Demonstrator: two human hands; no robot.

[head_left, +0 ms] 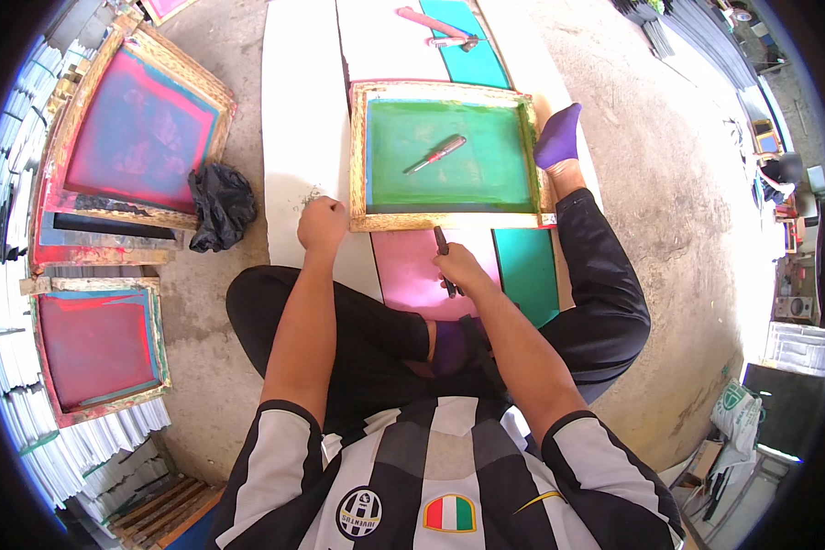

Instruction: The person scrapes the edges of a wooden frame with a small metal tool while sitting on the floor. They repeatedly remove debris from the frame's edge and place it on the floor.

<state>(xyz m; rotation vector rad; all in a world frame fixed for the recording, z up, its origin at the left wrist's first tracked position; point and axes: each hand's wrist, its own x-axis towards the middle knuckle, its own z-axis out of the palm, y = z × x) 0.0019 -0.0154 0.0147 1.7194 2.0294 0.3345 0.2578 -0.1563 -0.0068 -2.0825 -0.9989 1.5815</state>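
Observation:
In front of me lies a wooden screen-printing frame (449, 220) with green mesh (394, 137). A screwdriver (436, 154) rests diagonally on the mesh. My right hand (463, 269) is closed around a dark slim tool (443, 241), whose exact kind I cannot make out; it points away from me at the frame's near edge. Beneath that hand is a pink panel (401, 266), with a green panel (525, 266) to its right. Left of the frame's near corner, my left hand (323, 225) is curled into a fist over the white board (302, 110); any content is hidden. Dark specks lie just beyond it.
My foot in a purple sock (559, 136) is against the frame's right side. Beyond the frame lie a pink-handled tool (435, 25) and a white marker (445, 42). At left are pink-stained screen frames (147, 128), a black plastic bag (220, 206) and stacked white sheets (55, 449).

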